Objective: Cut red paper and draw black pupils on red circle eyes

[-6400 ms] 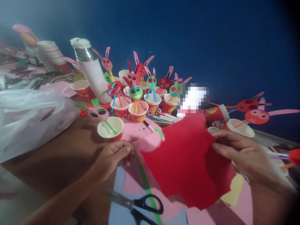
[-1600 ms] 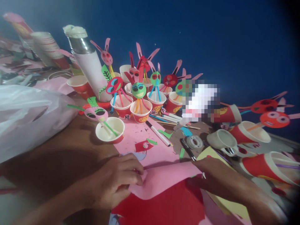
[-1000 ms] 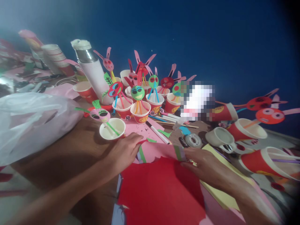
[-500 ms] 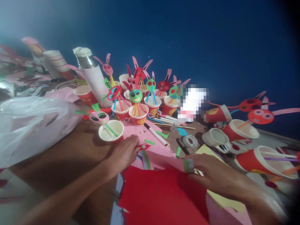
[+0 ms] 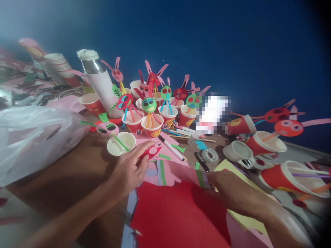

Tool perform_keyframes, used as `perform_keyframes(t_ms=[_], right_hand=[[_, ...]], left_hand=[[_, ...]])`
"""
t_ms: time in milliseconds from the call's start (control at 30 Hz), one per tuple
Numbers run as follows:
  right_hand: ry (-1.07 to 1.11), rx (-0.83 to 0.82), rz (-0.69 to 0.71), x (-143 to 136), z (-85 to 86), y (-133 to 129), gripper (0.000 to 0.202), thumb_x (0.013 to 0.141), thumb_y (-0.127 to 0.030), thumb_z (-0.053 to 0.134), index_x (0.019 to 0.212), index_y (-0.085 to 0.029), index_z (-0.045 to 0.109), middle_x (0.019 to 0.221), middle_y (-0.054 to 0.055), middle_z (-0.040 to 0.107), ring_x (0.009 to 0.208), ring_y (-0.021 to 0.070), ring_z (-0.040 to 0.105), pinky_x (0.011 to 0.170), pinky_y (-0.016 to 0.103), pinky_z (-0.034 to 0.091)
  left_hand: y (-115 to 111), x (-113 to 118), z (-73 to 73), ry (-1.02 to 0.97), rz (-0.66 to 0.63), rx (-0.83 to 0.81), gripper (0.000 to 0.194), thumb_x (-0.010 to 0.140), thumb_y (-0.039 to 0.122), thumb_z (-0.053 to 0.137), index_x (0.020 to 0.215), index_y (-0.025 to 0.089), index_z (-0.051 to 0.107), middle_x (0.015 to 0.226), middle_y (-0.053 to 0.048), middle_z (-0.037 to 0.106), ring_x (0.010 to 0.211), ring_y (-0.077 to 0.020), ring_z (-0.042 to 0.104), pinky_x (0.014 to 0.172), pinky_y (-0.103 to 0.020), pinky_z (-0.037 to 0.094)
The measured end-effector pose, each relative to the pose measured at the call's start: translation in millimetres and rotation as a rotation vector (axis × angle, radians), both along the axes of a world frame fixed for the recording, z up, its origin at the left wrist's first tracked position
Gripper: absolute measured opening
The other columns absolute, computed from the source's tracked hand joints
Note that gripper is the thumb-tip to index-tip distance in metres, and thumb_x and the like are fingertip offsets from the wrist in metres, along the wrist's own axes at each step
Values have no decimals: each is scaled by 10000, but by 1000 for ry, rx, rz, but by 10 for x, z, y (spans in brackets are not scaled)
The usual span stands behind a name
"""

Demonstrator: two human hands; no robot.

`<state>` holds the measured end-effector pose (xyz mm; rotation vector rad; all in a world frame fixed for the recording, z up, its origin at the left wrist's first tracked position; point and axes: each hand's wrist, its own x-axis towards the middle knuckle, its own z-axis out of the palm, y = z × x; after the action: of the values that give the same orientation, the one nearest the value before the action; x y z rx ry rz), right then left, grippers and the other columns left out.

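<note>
My left hand (image 5: 130,168) is raised over the papers, thumb and fingers closed on a small red paper cutout (image 5: 152,151) with a pale pink oval on it. My right hand (image 5: 226,184) rests low at the right end of a pink paper piece (image 5: 181,171) with green and grey bands. Its fingers curl under, so what they hold, if anything, is hidden. Between the hands and closer to me lies a large red paper sheet (image 5: 181,213) with ragged edges. A white paper cup (image 5: 121,144) stands just beyond my left hand, a pink-faced straw figure leaning in it.
Several red paper cups with straw figures (image 5: 152,127) stand at the back beside a white flask (image 5: 99,82). A plastic bag (image 5: 38,137) lies left. A marker (image 5: 172,148), tape roll (image 5: 210,155), white mug (image 5: 239,153) and yellow paper (image 5: 222,167) sit right of centre.
My left hand has lifted and turned, bringing the red cutout up and slightly left, so more of it shows. My right hand has shifted only slightly.
</note>
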<state>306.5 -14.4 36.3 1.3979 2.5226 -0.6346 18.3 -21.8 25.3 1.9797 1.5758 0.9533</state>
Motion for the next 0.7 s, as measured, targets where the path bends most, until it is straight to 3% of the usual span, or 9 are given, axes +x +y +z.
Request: perform_keyframes(t_ms=[100,200,433,567,700], right_hand=[[-42,19,15,-6,-39,8,192,802,-178,508,610,-180,519,624,17,602,562,150,544,513,267,221],[-71,-10,-18,43,-43,31,213,797,-181,496,585,-176,497,594,8,573,530,132,507,507,269,197],[-85,-75,-86,180,43,102,280,792,-233,480,537,-177,379,522,-13,474,458,106,407,481,276,167],[-93,-82,-71,183,23,115,310,754,-211,492,510,-174,306,485,-32,365,429,87,319,471,280,134],[-36,-160,-33,192,33,95,335,783,-245,496,505,-167,325,495,-32,362,448,84,327,461,276,148]], left_hand=[[-9,-18,-16,5,2,83,324,841,145,461,1142,219,555,1032,-15,647,841,-111,616,791,-194,481],[-11,-22,-45,9,-14,116,396,829,117,465,1205,229,521,1078,-9,644,908,-112,609,839,-194,466],[12,-3,-51,62,-57,75,400,811,94,441,1187,177,548,1017,-19,677,799,-91,624,729,-148,488],[24,3,-66,69,-23,72,344,808,116,444,1116,146,592,1017,-44,683,870,-116,631,781,-173,493],[31,-10,-76,11,15,46,316,816,140,451,1096,160,596,1004,-39,684,889,-120,638,750,-172,508]])
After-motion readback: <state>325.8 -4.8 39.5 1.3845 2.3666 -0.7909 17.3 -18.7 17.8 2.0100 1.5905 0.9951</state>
